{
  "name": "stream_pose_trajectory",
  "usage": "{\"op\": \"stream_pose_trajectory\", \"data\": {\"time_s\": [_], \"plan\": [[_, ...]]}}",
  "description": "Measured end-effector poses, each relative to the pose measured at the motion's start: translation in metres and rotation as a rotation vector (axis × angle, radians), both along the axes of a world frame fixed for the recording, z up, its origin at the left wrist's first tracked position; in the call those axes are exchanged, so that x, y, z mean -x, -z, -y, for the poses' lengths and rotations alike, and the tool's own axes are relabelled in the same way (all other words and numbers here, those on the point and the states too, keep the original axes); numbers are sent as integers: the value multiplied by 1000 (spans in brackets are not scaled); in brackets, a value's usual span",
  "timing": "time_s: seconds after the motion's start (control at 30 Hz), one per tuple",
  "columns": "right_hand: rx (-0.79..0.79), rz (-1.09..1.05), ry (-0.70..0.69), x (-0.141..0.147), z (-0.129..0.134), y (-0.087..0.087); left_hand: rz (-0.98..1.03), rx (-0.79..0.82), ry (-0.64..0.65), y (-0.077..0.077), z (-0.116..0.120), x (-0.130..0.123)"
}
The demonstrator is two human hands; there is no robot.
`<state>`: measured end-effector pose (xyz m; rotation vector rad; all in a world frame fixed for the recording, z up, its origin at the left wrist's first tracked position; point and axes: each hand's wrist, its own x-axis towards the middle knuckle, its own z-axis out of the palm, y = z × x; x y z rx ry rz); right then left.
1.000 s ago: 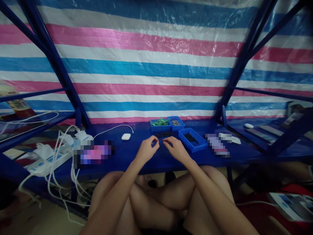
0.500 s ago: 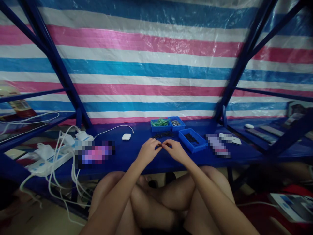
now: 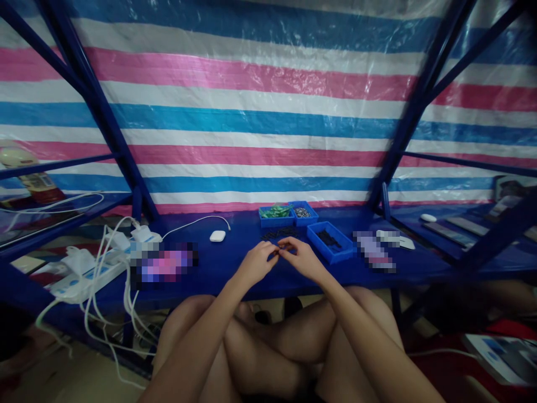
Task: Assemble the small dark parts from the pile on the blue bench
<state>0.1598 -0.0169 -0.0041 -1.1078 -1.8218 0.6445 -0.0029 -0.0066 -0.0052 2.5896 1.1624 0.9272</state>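
Observation:
My left hand point(image 3: 259, 260) and my right hand point(image 3: 299, 256) meet fingertip to fingertip above the front of the blue table point(image 3: 226, 271). Both are closed in a pinch. Whatever lies between the fingertips is too small and dark to make out. Just beyond the hands is a loose pile of thin black pieces point(image 3: 279, 233). To the right of my right hand stands a blue tray point(image 3: 335, 256) with more black pieces point(image 3: 329, 239) inside. Behind the pile, one small blue bin holds green pieces point(image 3: 277, 211), and the bin beside it holds small silvery parts point(image 3: 302, 212).
At left lies a white power strip point(image 3: 84, 280) with plugs and tangled cables, near a blurred-out device point(image 3: 168, 265). A white square case point(image 3: 217, 236) sits left of my hands. Another blurred-out device point(image 3: 373, 252) is at right. Blue metal posts point(image 3: 403, 123) frame a striped sheet point(image 3: 268, 117).
My fingers have shifted slightly against each other, with the right fingers raised a little. The hands stay in the same spot, and the trays have not moved.

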Motion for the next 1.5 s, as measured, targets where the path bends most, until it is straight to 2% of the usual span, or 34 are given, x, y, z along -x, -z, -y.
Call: {"op": "stream_pose_trajectory", "data": {"time_s": [0.33, 0.53, 0.8, 1.03, 1.23, 1.5], "plan": [[-83, 119, 57, -8, -7, 4, 194, 14, -42, -4, -3, -1], [-170, 335, 32, 0, -2, 8, 151, -20, -32, -6, 4, -3], [-191, 167, 103, -3, -1, 0, 132, -35, -123, -5, 1, -1], [-210, 137, 62, 1, 2, -4, 153, 87, -76, 3, -6, -1], [-184, 208, 93, -7, -4, 1, 253, 87, -51, -1, -6, -1], [-173, 381, 30, 1, 2, 7, 218, 40, -4, -1, 0, -4]]}}
